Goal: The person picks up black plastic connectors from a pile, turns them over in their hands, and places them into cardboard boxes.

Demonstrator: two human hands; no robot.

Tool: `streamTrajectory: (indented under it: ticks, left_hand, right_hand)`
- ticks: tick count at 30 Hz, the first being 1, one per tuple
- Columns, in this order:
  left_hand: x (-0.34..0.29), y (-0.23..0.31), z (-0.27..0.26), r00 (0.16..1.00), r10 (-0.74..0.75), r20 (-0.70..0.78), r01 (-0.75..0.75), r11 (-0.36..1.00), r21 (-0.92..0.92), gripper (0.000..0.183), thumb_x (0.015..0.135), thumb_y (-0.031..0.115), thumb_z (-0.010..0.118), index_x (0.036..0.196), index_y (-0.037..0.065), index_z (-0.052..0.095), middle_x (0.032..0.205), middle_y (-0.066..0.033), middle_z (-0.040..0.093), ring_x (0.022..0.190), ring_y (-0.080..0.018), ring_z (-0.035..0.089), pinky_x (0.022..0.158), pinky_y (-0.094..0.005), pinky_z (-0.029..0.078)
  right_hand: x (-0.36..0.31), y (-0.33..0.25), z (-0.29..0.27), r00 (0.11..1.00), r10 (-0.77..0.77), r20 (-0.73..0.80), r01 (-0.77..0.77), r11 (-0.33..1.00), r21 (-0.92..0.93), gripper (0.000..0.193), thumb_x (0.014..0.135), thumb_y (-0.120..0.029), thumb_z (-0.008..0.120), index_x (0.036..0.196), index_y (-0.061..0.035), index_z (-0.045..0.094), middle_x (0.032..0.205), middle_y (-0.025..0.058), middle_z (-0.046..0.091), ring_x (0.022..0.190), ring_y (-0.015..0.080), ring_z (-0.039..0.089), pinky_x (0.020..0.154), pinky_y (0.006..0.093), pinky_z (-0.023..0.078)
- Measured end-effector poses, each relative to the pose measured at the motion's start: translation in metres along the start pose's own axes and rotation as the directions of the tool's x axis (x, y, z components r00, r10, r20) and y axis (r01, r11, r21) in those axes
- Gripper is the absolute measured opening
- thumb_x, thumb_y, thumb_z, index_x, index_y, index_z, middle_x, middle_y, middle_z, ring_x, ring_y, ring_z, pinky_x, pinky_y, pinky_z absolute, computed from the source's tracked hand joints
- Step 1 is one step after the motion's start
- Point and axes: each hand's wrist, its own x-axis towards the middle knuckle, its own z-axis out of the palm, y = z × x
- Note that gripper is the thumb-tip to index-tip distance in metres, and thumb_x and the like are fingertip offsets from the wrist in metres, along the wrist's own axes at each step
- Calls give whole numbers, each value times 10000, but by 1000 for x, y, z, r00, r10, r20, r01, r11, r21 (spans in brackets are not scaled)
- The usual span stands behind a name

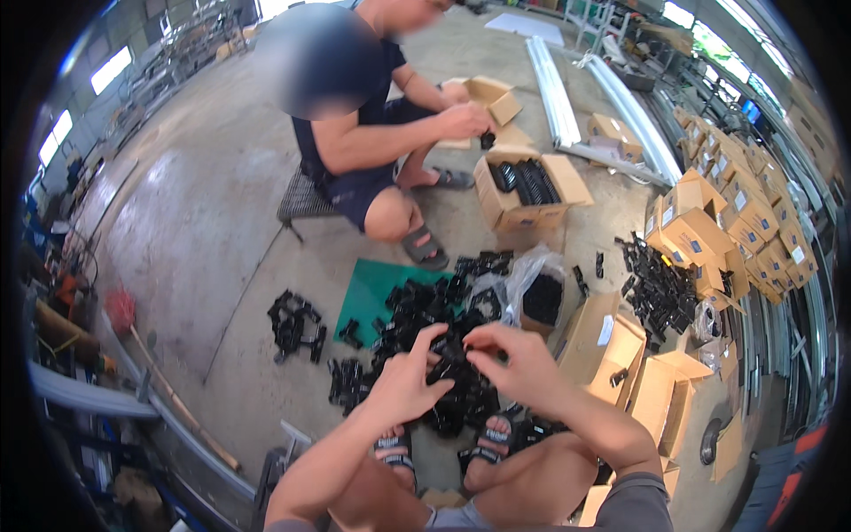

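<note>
Above the heap, my left hand [409, 379] curls its fingers and thumb around a black plastic part [450, 362], which blends into the dark pile behind. My right hand [521, 362] is close beside it, thumb and fingertips pinched together; whatever they hold is too small to make out. Under both hands spreads a heap of black plastic parts [415, 306], partly on a green sheet [363, 282]. A smaller cluster of black parts [296, 326] lies to the left. An open box lined with a clear plastic bag [528, 270] stands just beyond my right hand.
Across from me a seated person [355, 133] handles a black piece over an open carton [519, 213] of black parts. Open cartons [660, 399] and another black pile [660, 288] lie to my right, before stacked boxes [749, 204]. A broom [177, 390] lies left.
</note>
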Motion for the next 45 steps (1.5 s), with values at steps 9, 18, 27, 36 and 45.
streamTrajectory:
  ticks: [9,18,27,36,45]
  left_hand:
    - [-13,32,-3,996,29,87,-39,991,125,776,763,82,808,1377,81,334,984,-250,722,869,-411,715,753,-431,562]
    - [-20,26,0,989,-21,144,2,991,131,669,761,70,801,1246,34,342,853,-230,708,853,-424,699,727,-463,534]
    - [-17,25,-1,994,-20,105,4,989,151,633,753,104,819,1169,26,349,937,-259,722,893,-420,707,749,-451,545]
    - [-12,16,-1,999,21,48,-29,985,169,558,761,131,826,1086,42,381,952,-239,726,821,-388,706,703,-429,543]
    - [-14,6,-19,991,11,-137,-11,1000,4,380,782,180,844,924,26,527,756,-109,634,658,-200,629,658,-335,529]
  right_hand:
    - [-10,1,17,956,-277,94,293,893,-341,121,838,-106,743,957,-110,722,843,44,673,848,235,634,767,383,464]
    - [-9,-2,25,875,-340,346,477,730,-490,110,819,-153,761,925,-134,740,836,-4,667,914,199,607,822,363,426]
    - [-10,0,26,862,-345,372,503,676,-538,160,738,-128,706,898,-134,692,915,-3,634,970,197,573,854,362,407]
    - [-8,2,22,867,-342,362,490,716,-498,126,797,-130,704,920,-107,687,992,12,636,1030,219,574,900,370,411]
    - [3,14,17,978,-200,-60,173,935,-309,85,888,-91,697,959,-49,719,946,103,714,916,302,674,825,383,516]
